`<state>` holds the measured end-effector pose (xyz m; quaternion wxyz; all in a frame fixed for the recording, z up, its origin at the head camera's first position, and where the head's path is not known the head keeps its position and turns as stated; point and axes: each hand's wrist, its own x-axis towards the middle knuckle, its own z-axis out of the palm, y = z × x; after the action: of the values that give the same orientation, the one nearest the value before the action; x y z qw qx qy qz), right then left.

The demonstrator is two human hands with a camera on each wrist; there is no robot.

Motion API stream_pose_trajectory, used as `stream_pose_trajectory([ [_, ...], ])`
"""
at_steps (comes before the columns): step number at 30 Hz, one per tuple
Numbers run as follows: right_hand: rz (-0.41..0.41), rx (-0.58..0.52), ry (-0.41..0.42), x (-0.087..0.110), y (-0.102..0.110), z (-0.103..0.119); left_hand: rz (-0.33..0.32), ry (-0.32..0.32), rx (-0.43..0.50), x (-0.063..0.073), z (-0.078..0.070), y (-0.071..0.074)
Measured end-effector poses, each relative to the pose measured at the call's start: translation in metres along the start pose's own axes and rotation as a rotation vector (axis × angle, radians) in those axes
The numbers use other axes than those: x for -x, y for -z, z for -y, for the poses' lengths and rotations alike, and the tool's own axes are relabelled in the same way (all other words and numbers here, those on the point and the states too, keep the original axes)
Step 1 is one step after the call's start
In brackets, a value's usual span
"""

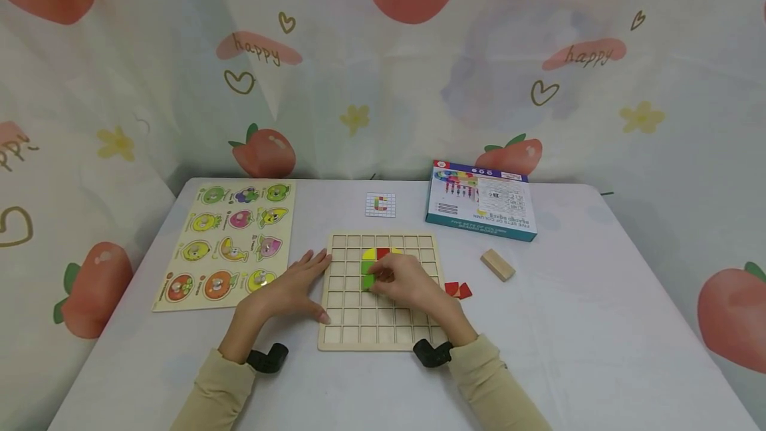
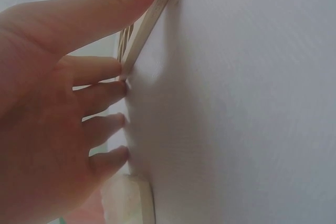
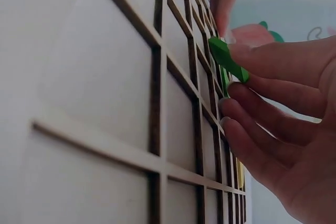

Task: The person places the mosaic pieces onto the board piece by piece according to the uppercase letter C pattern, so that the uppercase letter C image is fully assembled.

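Note:
A wooden grid board [image 1: 347, 336] lies at the middle of the table. My left hand [image 1: 293, 290] spreads along its left edge, thumb near the lower corner and fingertips at the upper side, fingers fairly straight. Over the board, my right hand [image 1: 409, 283] pinches a green tile [image 3: 229, 59] between thumb and index finger, tilted close over the grid. In the head view a yellow piece [image 1: 369, 255], a red tile [image 1: 383, 253] and a green tile [image 1: 368, 267] sit in cells by the fingertips. Another yellow piece shows partly behind the hand.
Several red pieces [image 1: 459, 290] lie right of the board, with a wooden block [image 1: 498, 265] farther out. A pattern card [image 1: 380, 205] and a box [image 1: 481, 201] lie behind. A fruit puzzle board [image 1: 224, 238] is at the left.

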<state>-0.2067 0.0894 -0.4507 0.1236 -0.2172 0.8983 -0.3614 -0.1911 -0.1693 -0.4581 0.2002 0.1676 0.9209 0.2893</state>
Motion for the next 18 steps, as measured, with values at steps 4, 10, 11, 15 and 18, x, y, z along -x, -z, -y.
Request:
stream_pose_trajectory([
  [4, -0.005, 0.033, 0.027, -0.0004, -0.0023, -0.0015, 0.003, -0.003, -0.008, -0.0003, -0.0006, 0.0001],
  [10, 0.001, 0.034, 0.034, 0.0008, -0.0034, -0.0015, 0.009, 0.012, -0.001, 0.0011, -0.0033, 0.0010],
  [11, 0.004, 0.034, 0.030, 0.0011, -0.0031, -0.0013, 0.009, 0.013, 0.000, 0.0016, -0.0037, 0.0011],
  [15, 0.018, 0.050, 0.043, 0.0018, 0.0004, -0.0019, 0.005, 0.009, 0.004, 0.0028, -0.0048, 0.0019],
  [18, 0.023, 0.052, 0.056, 0.0028, 0.0060, -0.0042, 0.000, 0.003, 0.005, 0.0030, -0.0052, 0.0020],
])
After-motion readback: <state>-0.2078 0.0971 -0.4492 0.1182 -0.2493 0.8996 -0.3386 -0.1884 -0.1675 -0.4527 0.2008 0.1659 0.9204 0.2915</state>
